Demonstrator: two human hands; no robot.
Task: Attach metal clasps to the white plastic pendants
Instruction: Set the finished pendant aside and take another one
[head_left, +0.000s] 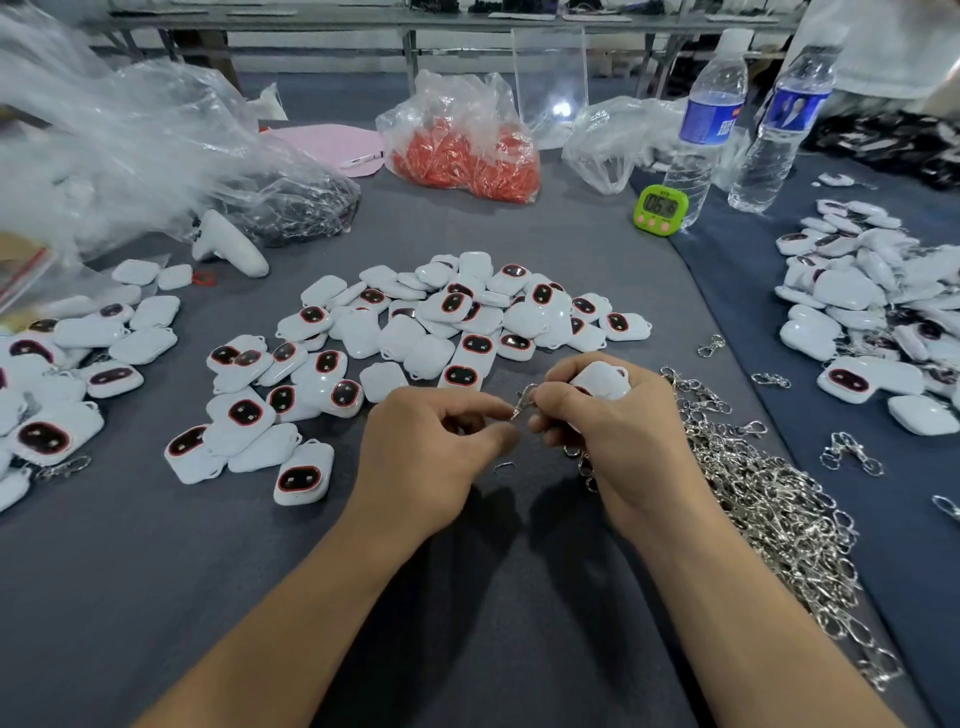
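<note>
Over the grey table the two hands meet. The right hand has its fingers curled round a pendant, only its white top showing, and its fingertips also pinch a clasp. The left hand closes thumb and forefinger on the clasp's lower tip, its other fingers tucked under. I'd judge the pendant light, hard and glossy, apt to slip, so best gripped by its flat sides with the small loop left free. The clasp looks tiny, stiff and springy; it wants holding by its body while the gate is thumbed open. Whether it has caught the loop I cannot tell. More lie close — the pendant pile just beyond the hands, the clasp heap beside the right wrist.
</note>
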